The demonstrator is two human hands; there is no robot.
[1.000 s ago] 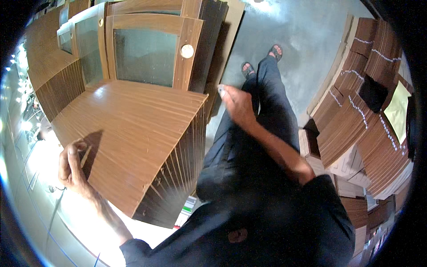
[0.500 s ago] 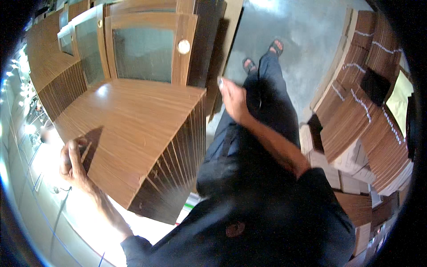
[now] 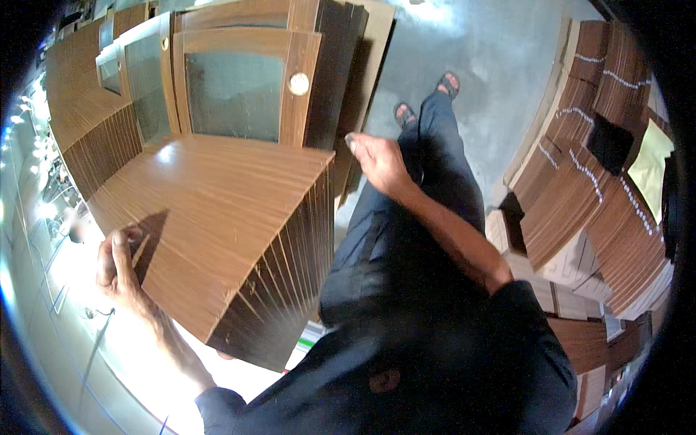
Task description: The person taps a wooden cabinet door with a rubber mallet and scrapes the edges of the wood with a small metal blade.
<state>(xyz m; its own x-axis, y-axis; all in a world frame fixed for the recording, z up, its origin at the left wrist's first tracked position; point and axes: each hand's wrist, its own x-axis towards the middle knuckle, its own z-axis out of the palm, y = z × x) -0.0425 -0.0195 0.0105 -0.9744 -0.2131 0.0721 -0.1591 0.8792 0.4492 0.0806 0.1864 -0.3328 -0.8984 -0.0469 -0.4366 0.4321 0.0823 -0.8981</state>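
A tall stack of wood-grain boards stands in front of me on the left, its dark edges showing on the near right side. Over its left edge is my left hand, fingers curled and thumb pressed toward them, casting a shadow on the top board. Whether anything small is inside those fingers is hidden. My right hand hovers above my legs, just off the stack's right corner. Its fingers are folded and the thumb points toward the boards; I cannot make out what it holds, if anything.
Wooden frames with glass panes stand behind the stack, one with a pale round spot. More stacked brown boards fill the right side, a yellow sheet on them. Grey floor lies between. Cables hang at left beside bright light.
My right hand has shifted slightly left and down, closer to the stack's corner. The left hand stays nearly where it was.
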